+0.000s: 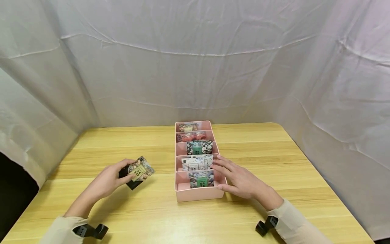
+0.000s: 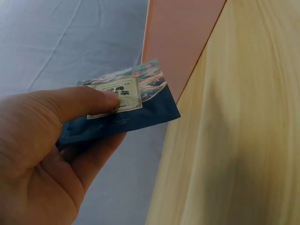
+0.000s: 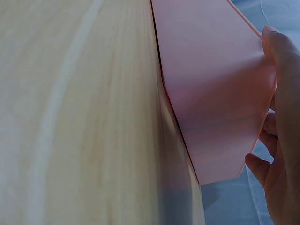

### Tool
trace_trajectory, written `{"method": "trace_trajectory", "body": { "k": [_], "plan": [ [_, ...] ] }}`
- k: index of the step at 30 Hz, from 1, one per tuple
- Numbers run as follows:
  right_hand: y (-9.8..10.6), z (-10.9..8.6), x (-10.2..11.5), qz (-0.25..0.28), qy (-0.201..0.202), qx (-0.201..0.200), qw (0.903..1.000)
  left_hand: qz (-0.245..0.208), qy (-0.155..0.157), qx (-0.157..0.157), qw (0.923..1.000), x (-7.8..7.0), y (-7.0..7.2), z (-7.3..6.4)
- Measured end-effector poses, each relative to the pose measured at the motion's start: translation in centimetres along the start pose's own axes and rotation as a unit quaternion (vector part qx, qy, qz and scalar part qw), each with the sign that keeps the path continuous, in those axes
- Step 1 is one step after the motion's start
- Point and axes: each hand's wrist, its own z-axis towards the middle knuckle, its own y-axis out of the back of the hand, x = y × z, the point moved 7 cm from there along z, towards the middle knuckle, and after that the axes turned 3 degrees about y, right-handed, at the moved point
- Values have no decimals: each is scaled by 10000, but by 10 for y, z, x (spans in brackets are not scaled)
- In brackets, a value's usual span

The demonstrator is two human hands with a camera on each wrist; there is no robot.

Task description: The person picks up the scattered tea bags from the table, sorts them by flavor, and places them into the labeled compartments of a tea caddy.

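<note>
My left hand [image 1: 111, 178] pinches a tea sachet [image 1: 141, 170] above the table, left of the pink divided box [image 1: 199, 195]. The left wrist view shows the thumb on top of the sachet [image 2: 126, 123], over its pale label, with fingers beneath; the lower part of the sachet is dark blue. My right hand [image 1: 240, 178] rests with its fingers spread on the right rim of the box, the thumb near its front corner. In the right wrist view its fingertips [image 3: 270, 35] lie over the rim, and the inside of the box is hidden.
Several tea sachets stand in the box's compartments: blue with a green label [image 1: 202, 179], white [image 1: 198, 163], dark floral [image 1: 199, 148], red [image 1: 190, 136] and tan [image 1: 189, 127]. The wooden table [image 1: 146, 217] backs onto a pale curtain [image 1: 189, 81], which also hangs at both sides.
</note>
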Motion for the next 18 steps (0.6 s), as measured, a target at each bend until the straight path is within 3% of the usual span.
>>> {"method": "trace_trajectory", "body": {
  "k": [18],
  "plan": [
    [0, 0, 0, -39, 3, 22, 10000, -385, -204, -251, 9987, -25, -3, 24]
  ]
}}
